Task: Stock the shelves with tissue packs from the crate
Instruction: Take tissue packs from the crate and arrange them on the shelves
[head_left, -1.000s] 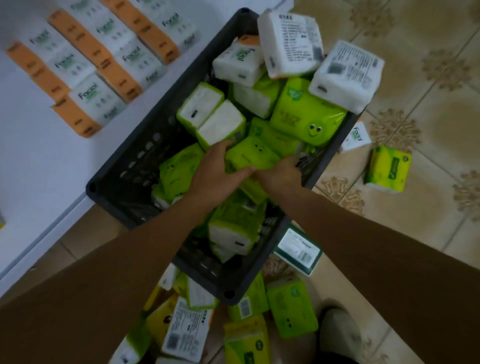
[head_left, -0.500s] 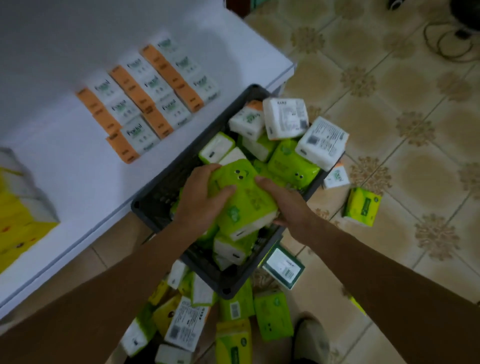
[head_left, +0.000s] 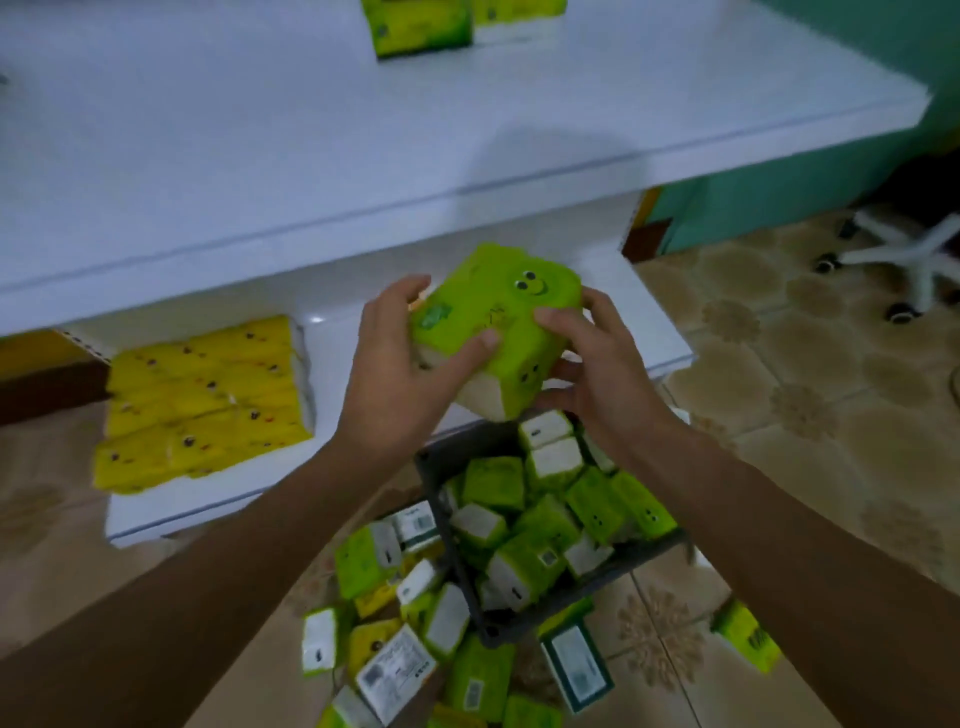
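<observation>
green tissue pack (head_left: 493, 317): held in the air, tilted, above the crate (head_left: 597, 583), before the lower shelf (head_left: 332, 364) | left grip (head_left: 395, 364): closed round its left end, thumb laid on top | right grip (head_left: 597, 358): closed round its right end | yellow packs (head_left: 208, 400): laid flat on the lower shelf, left | crate: set on the floor, green packs inside

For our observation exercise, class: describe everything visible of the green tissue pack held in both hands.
The green tissue pack is a soft block in bright-green wrap, with a printed smiley face near its far end, a darker logo and a pale near end. It is held tilted in the air before the lower shelf, with the crate below. The left hand and right hand grip its sides, left thumb on top.
</observation>
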